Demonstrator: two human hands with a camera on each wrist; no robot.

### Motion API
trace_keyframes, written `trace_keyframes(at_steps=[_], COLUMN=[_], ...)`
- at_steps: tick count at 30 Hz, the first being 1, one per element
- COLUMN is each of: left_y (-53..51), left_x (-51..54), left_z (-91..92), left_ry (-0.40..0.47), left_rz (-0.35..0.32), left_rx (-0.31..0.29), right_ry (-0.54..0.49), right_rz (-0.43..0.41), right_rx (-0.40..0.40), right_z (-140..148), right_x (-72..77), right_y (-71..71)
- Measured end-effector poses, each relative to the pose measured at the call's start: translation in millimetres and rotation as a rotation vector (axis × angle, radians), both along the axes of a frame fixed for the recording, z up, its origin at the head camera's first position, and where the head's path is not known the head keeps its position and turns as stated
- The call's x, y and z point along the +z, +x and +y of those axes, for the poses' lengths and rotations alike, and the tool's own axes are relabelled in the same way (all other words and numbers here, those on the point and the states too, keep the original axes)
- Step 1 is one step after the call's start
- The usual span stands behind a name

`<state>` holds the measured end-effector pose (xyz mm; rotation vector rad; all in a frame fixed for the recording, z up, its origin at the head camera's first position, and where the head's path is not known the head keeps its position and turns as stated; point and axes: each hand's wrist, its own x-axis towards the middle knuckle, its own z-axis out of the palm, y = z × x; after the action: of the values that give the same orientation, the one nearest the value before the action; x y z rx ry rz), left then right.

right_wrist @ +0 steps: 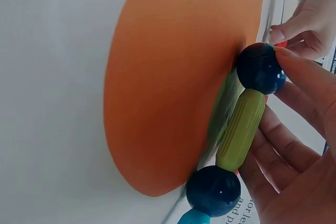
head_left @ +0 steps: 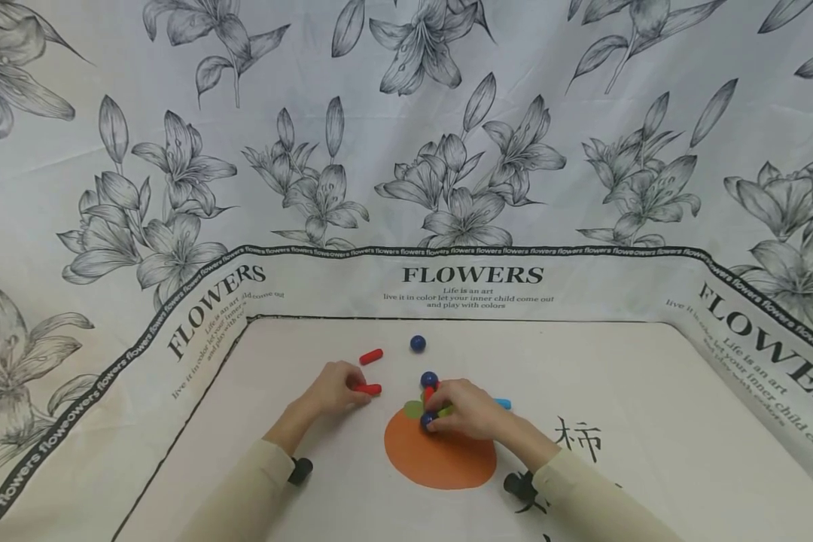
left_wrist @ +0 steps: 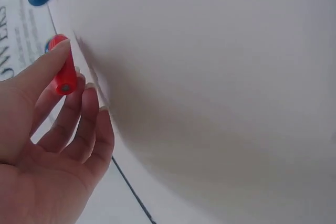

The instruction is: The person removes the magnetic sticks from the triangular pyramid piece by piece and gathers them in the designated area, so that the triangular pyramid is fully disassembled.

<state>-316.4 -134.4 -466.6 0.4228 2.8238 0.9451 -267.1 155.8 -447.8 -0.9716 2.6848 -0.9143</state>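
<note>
My left hand pinches a red ridged rod between thumb and fingers, above the tabletop. Between thumb and fingers of my right hand is a dark blue ball. Joined to that ball is a yellow-green rod, then a second dark blue ball and a light blue rod. Just beyond the right fingers, another blue ball touches a red rod, partly hidden by the hand. A loose red rod and a single blue ball lie farther back.
The pale table cover bears a printed orange persimmon beneath the right hand and black characters to its right. A flower-printed cloth rises behind the table. Black wrist devices are worn at both sleeves.
</note>
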Motion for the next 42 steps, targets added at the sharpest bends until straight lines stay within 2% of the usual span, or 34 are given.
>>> trace_keyframes(at_steps=[4, 9, 26, 38, 42], left_y=[-9.2, -14.4, -21.5, -19.4, -17.6], left_x=[-0.4, 1.6, -7.4, -7.5, -7.8], left_z=[-10.8, -14.2, -13.3, -17.5, -19.6], left_ry=[0.017, 0.014, 0.032, 0.047, 0.049], left_rz=[0.004, -0.005, -0.006, -0.019, -0.030], left_rx=[0.078, 0.128, 0.143, 0.118, 0.118], right_ry=[0.010, 0.025, 0.035, 0.008, 0.011], right_rz=[0.009, 0.009, 0.002, -0.001, -0.015], right_rx=[-0.013, -0.040, -0.093, -0.034, -0.045], right_z=[0, -3, -9, -2, 3], right_x=[0.8, 1.3, 2.6, 5.9, 8.3], right_y=[0.7, 2.6, 8.0, 4.9, 2.5])
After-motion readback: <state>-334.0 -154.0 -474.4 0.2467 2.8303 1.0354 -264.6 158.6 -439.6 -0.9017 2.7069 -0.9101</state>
